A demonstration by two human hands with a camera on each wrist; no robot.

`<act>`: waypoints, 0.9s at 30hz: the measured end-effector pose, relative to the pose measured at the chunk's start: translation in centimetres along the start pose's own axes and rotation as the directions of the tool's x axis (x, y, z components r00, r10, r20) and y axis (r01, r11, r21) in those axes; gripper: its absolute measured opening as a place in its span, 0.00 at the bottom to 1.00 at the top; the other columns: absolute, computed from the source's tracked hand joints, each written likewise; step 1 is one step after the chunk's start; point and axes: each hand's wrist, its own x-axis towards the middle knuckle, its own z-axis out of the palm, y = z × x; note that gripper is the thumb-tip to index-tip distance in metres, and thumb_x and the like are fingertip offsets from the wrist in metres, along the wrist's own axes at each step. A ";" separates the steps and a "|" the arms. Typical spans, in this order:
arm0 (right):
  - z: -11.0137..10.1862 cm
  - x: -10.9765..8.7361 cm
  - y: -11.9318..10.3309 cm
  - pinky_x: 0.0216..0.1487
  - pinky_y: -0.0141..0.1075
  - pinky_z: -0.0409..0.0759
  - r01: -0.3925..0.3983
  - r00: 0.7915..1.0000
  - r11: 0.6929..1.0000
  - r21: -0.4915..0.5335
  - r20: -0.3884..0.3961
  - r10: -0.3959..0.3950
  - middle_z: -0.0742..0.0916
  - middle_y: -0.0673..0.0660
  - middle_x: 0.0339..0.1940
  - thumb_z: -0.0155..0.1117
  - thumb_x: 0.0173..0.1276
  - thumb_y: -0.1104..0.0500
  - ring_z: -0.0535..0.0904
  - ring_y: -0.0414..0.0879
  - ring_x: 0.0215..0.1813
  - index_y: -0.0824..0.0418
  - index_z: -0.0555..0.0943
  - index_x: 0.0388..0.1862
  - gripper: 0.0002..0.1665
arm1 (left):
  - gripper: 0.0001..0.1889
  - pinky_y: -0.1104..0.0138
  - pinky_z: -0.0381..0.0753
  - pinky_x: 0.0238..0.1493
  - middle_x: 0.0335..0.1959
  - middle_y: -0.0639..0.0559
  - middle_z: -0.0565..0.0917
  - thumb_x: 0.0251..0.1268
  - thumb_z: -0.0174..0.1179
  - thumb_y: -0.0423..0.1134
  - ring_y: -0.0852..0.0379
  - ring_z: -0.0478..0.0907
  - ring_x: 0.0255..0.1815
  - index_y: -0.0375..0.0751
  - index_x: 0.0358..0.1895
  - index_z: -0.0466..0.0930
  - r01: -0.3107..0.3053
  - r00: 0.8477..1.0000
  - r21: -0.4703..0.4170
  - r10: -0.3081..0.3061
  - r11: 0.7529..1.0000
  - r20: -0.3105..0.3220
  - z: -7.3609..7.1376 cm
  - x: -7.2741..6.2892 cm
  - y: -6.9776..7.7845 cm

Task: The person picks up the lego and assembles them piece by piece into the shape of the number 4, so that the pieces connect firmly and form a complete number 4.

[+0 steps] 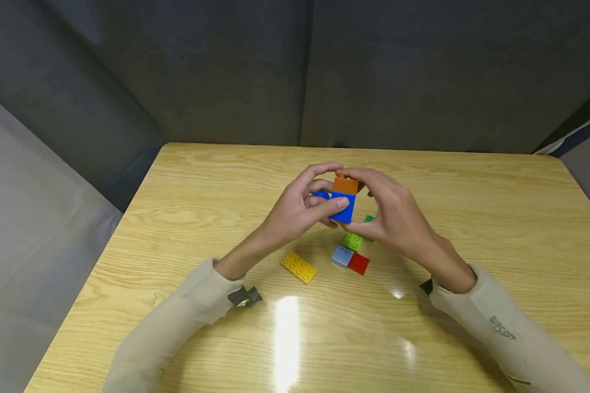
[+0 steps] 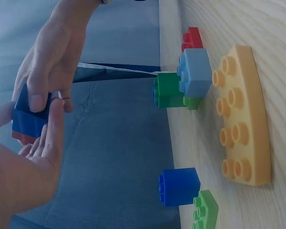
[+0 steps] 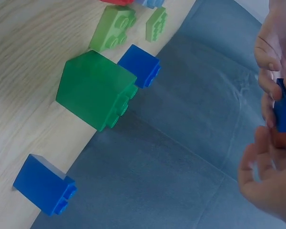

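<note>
Both hands hold a two-brick stack above the table: a blue toy brick (image 1: pixel 342 214) with an orange brick (image 1: pixel 345 185) on its studded end, the orange one uppermost in the head view. My left hand (image 1: pixel 291 206) grips the stack from the left, thumb across the blue brick's near face. From the other side my right hand (image 1: pixel 398 213) pinches it, index finger over the top of the orange brick and thumb at the blue brick's lower end. In the left wrist view the blue brick (image 2: pixel 31 117) shows between the fingers, the orange one mostly covered.
Below the hands on the wooden table (image 1: pixel 201 218) lie a yellow brick (image 1: pixel 299 267), a light blue brick (image 1: pixel 341 256), a red brick (image 1: pixel 358 263) and a lime green brick (image 1: pixel 352 241). Further back are a dark green brick (image 3: pixel 90 88) and blue bricks (image 3: pixel 38 183), partly hidden by the hands.
</note>
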 end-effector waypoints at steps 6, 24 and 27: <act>0.3 0.0 0.1 0.46 0.49 0.83 -0.024 0.999 0.998 0.061 0.046 0.021 0.82 0.66 0.62 0.86 0.47 0.71 0.80 0.58 0.57 0.72 0.73 0.68 0.48 | 0.30 0.52 0.90 0.42 0.52 0.36 0.81 0.75 0.59 0.27 0.45 0.87 0.39 0.36 0.76 0.62 -0.011 1.000 0.009 0.011 1.000 0.005 -0.2 0.0 -0.3; -1.2 -2.2 1.3 0.61 0.58 0.79 -0.248 0.916 0.964 0.094 0.347 0.201 0.74 0.62 0.75 0.73 0.72 0.57 0.75 0.59 0.69 0.62 0.59 0.82 0.47 | 0.23 0.62 0.83 0.52 0.58 0.41 0.73 0.68 0.59 0.31 0.47 0.76 0.53 0.39 0.63 0.63 0.155 0.981 0.341 -0.185 0.927 0.056 -1.4 -0.5 -2.0; -1.8 -2.4 1.7 0.61 0.60 0.78 -0.336 0.888 0.940 0.067 0.355 0.292 0.77 0.62 0.72 0.66 0.77 0.56 0.77 0.61 0.67 0.62 0.61 0.81 0.40 | 0.25 0.63 0.82 0.53 0.58 0.41 0.74 0.66 0.61 0.30 0.48 0.76 0.53 0.39 0.63 0.63 0.180 0.969 0.381 -0.230 0.907 0.092 -1.6 -0.6 -2.7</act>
